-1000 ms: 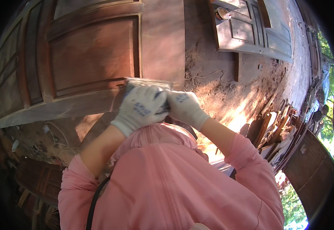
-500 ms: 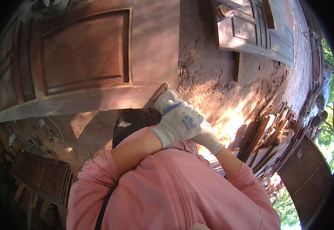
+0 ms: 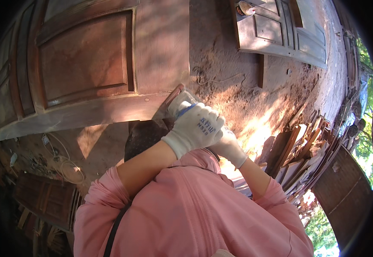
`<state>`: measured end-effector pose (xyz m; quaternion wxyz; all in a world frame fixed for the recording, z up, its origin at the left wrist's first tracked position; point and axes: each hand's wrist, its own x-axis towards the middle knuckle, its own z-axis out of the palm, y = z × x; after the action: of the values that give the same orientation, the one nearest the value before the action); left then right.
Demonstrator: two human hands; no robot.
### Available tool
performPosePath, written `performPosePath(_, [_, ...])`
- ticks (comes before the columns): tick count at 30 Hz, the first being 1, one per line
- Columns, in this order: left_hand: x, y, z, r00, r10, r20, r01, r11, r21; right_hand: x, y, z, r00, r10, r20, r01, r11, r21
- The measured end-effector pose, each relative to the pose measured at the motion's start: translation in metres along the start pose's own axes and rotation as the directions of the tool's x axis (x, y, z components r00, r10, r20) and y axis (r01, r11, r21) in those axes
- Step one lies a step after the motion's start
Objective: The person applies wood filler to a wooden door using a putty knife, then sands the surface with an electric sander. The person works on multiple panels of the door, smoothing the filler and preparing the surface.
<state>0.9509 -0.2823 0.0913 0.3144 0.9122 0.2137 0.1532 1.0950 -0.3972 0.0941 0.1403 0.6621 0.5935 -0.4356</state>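
left hand (image 3: 196,127) is lying curled over the sanding block (image 3: 174,105), nearer to it | right hand (image 3: 228,145) is sitting tucked behind, grip hidden | block is resting at the door (image 3: 88,68) edge, long axis pointing away from the body

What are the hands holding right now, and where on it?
Both gloved hands, left hand over right hand, press a folded sheet of sandpaper from on top against the brown door's corner edge.

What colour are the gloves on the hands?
White knit gloves, with blue print on the back of the left one; shown in the head view.
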Motion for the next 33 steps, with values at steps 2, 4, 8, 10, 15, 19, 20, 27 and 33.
performPosePath(2, [-0.007,0.006,0.004,1.0,-0.018,0.015,0.019,0.999,-0.041,-0.01,-0.002,-0.005,1.0,0.017,-0.012,-0.016,0.998,0.068])
performPosePath(4, [-0.01,0.011,0.007,0.998,-0.066,0.007,0.066,0.993,-0.098,-0.013,-0.002,-0.009,0.997,0.074,0.015,-0.075,0.994,0.083])
performPosePath(8, [0.008,0.004,-0.009,0.996,-0.087,-0.006,0.087,0.996,-0.004,0.0,0.003,-0.022,0.999,0.033,0.04,-0.034,0.999,0.034])
performPosePath(10, [0.002,-0.003,-0.014,0.986,-0.095,-0.139,0.097,0.995,0.001,0.012,-0.002,-0.021,0.994,-0.027,0.109,0.027,1.0,0.002])
performPosePath(15, [-0.026,-0.002,-0.01,0.991,-0.13,0.021,0.131,0.99,-0.055,0.0,-0.012,-0.009,0.987,-0.12,0.105,0.136,0.977,-0.167])
performPosePath(19, [-0.004,-0.004,-0.01,0.987,-0.115,-0.117,0.119,0.992,0.031,0.014,-0.022,-0.048,0.949,0.188,0.253,-0.162,0.979,-0.123])
performPosePath(20, [-0.002,-0.008,-0.014,0.985,-0.128,-0.118,0.13,0.991,0.013,0.023,-0.02,-0.044,0.951,0.133,0.28,-0.105,0.988,-0.114])
performPosePath(27, [-0.035,-0.012,-0.021,0.983,-0.176,-0.049,0.175,0.984,-0.025,0.019,-0.05,-0.049,0.955,-0.021,0.297,0.062,0.99,-0.13])
performPosePath(33, [-0.012,-0.017,-0.026,0.97,-0.165,-0.18,0.159,0.986,-0.049,0.035,-0.023,-0.039,0.965,-0.221,0.142,0.214,0.975,0.06])
